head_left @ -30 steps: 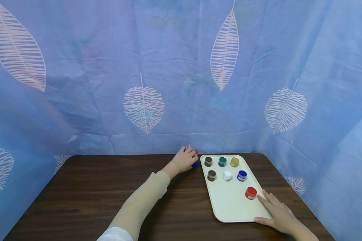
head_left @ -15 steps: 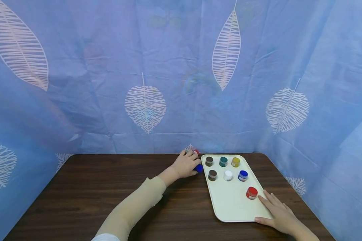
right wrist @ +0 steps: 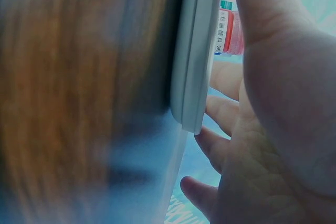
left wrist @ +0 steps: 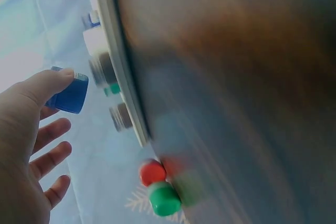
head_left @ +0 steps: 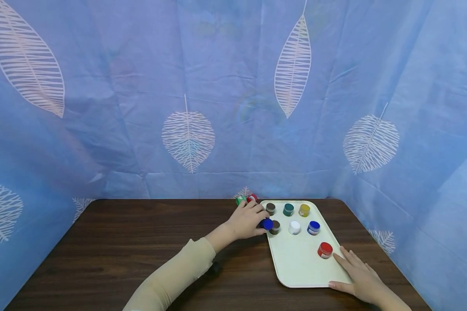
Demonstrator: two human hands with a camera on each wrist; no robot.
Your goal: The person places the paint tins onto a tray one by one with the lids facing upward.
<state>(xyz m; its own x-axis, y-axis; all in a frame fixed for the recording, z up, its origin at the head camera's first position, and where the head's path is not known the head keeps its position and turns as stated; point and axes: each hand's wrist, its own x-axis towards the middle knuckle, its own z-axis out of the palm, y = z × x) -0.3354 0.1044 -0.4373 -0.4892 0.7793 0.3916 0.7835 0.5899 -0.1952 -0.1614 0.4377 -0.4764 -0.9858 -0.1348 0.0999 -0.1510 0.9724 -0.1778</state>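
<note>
My left hand (head_left: 244, 222) pinches a small paint jar with a blue lid (left wrist: 73, 95) between thumb and forefinger, over the left edge of the cream tray (head_left: 295, 270). The other fingers are apart from the jar in the left wrist view. My right hand (head_left: 359, 276) lies at the tray's near right corner with fingers spread, touching its rim. Beside its fingertips stands a red-lidded jar (head_left: 324, 250). Behind it on the tray are a blue-lidded jar (head_left: 313, 227), a white jar (head_left: 294, 227), a yellow one (head_left: 304, 210), a dark green one (head_left: 288, 210) and two brown ones.
A green-lidded jar (head_left: 240, 200) and another red-lidded jar (head_left: 252, 198) stand together at the table's back edge, left of the tray. The dark wooden table (head_left: 101, 255) extends to the left. A blue leaf-print curtain (head_left: 225, 142) hangs behind.
My left hand has moved right and toward me from the back edge, carrying the blue-lidded jar to the tray. The green-lidded jar has come into view. My right hand has stayed in place.
</note>
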